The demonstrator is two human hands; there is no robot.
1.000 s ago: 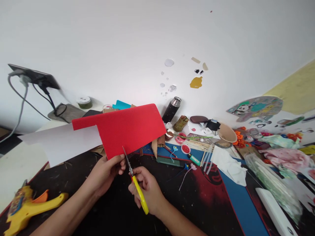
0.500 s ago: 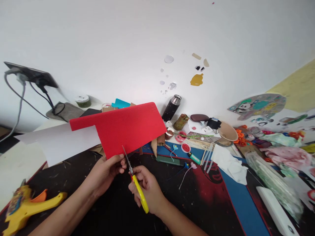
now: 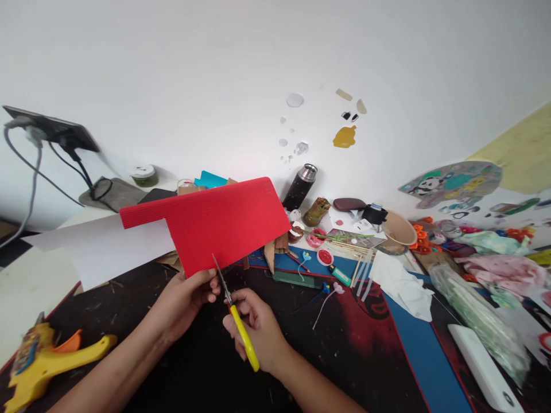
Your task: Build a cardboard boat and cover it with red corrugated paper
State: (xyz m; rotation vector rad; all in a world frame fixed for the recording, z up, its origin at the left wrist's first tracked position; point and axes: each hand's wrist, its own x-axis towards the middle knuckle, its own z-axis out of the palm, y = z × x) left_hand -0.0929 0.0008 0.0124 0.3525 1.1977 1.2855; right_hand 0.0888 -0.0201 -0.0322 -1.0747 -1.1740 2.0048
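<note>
While the left hand (image 3: 186, 304) pinches the red paper (image 3: 228, 223) near its lower corner, the right hand (image 3: 263, 335) has yellow scissors (image 3: 243, 334) gripped, tips over the paper's bottom edge, white sheet (image 3: 127, 249) kinda poking out left of it, black bottle (image 3: 298, 192) behind it

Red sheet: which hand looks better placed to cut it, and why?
Probably the right hand: it holds the yellow-handled scissors, blades at the red sheet, while the left hand grips its corner.

A black, silver-topped cylindrical flask (image 3: 299, 190) stands near the white wall (image 3: 206, 86). Right of the flask are a greenish-brown jar (image 3: 316, 213) and an oval maroon case (image 3: 349, 205); well left, a round white-lidded tub (image 3: 144, 176).
</note>
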